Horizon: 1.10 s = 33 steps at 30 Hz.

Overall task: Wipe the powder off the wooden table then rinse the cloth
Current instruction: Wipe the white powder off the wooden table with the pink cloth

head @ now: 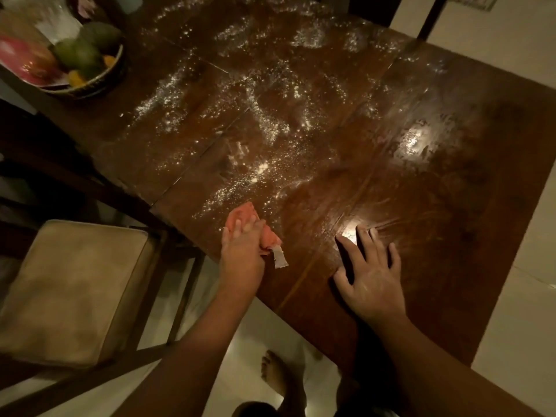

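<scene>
A dark wooden table [436, 182] fills the middle of the head view. White powder [264, 121] is scattered over its far and middle parts, reaching down to the near left edge. My left hand [240, 257] presses a bunched pink cloth [245, 213] with a white tag onto the table near that edge, at the rim of the powder. My right hand [370, 275] lies flat on the table with fingers spread, to the right of the cloth, on a streaked part with little powder.
A basket of green and yellow fruit [87, 55] stands at the table's far left corner. A chair with a beige cushion [72, 293] sits left of the table's near edge. Pale tiled floor [517, 311] and a bare foot [276, 374] show below.
</scene>
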Motion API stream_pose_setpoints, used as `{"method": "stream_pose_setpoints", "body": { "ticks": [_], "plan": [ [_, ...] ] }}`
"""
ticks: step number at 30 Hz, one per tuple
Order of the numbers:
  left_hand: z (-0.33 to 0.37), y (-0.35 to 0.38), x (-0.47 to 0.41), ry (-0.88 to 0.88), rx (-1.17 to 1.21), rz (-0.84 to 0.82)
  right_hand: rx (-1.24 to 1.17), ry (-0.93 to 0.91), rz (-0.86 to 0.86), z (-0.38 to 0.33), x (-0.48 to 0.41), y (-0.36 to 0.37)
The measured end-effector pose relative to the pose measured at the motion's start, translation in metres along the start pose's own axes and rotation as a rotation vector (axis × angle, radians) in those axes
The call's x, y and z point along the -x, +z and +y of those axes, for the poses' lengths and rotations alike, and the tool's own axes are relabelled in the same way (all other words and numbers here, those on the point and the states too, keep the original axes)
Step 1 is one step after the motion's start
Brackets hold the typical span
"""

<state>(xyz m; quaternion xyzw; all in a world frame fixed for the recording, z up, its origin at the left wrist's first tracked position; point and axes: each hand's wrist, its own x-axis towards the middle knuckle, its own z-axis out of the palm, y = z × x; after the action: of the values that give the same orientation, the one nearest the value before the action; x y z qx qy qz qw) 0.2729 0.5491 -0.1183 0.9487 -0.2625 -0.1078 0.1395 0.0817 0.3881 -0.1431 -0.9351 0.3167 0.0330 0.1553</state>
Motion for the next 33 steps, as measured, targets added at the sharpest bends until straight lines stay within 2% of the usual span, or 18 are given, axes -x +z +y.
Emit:
{"method": "stream_pose_setpoints", "body": {
  "ticks": [2, 4, 5, 7, 8, 10, 12, 13, 15, 17, 19, 21, 24, 27, 30, 33],
  "plan": [
    [0.007, 0.007, 0.003, 0.112, -0.185, -0.127, -0.032, 0.021, 0.002, -0.002, -0.001, -0.001],
    [0.006, 0.011, 0.017, 0.265, -0.226, -0.27, -0.055, 0.039, 0.012, -0.004, 0.0, -0.002],
    [0.0, 0.008, 0.022, 0.345, -0.196, -0.308, -0.059, 0.041, 0.02, -0.004, 0.0, -0.003],
    [-0.01, -0.006, 0.021, 0.436, 0.015, -0.299, -0.059, 0.042, 0.028, -0.004, 0.0, -0.003],
    [-0.013, -0.012, 0.015, 0.405, 0.143, -0.248, -0.061, 0.045, 0.03, -0.004, 0.0, -0.002],
    [-0.011, -0.016, -0.006, 0.235, 0.293, -0.117, -0.069, 0.048, 0.037, -0.005, 0.0, -0.002],
    [0.0, -0.005, -0.022, 0.1, 0.225, -0.078, -0.067, 0.055, 0.042, -0.005, 0.0, -0.002],
    [0.008, 0.004, -0.023, 0.108, 0.172, -0.091, -0.065, 0.058, 0.043, -0.005, -0.001, -0.002],
    [0.024, 0.019, -0.016, 0.258, 0.129, -0.182, -0.057, 0.059, 0.048, -0.005, -0.001, -0.001],
    [0.023, 0.025, -0.008, 0.539, 0.1, -0.297, -0.056, 0.061, 0.054, -0.004, -0.001, -0.001],
    [0.013, 0.019, -0.015, 0.721, 0.104, -0.293, -0.058, 0.065, 0.058, -0.004, -0.002, 0.0],
    [0.01, 0.012, -0.034, 0.633, 0.164, -0.194, -0.057, 0.072, 0.067, -0.004, -0.003, 0.0],
    [0.026, 0.012, -0.067, 0.284, 0.174, -0.131, -0.047, 0.08, 0.084, -0.004, -0.005, 0.0],
    [0.051, 0.021, -0.075, 0.256, 0.125, -0.115, -0.033, 0.094, 0.081, -0.003, -0.007, 0.001],
    [0.059, 0.019, -0.06, 0.473, 0.178, -0.209, -0.028, 0.097, 0.091, -0.001, -0.009, 0.004],
    [0.037, 0.022, -0.048, 0.715, 0.18, -0.269, -0.02, 0.105, 0.1, -0.001, -0.01, 0.004]
  ]
}}
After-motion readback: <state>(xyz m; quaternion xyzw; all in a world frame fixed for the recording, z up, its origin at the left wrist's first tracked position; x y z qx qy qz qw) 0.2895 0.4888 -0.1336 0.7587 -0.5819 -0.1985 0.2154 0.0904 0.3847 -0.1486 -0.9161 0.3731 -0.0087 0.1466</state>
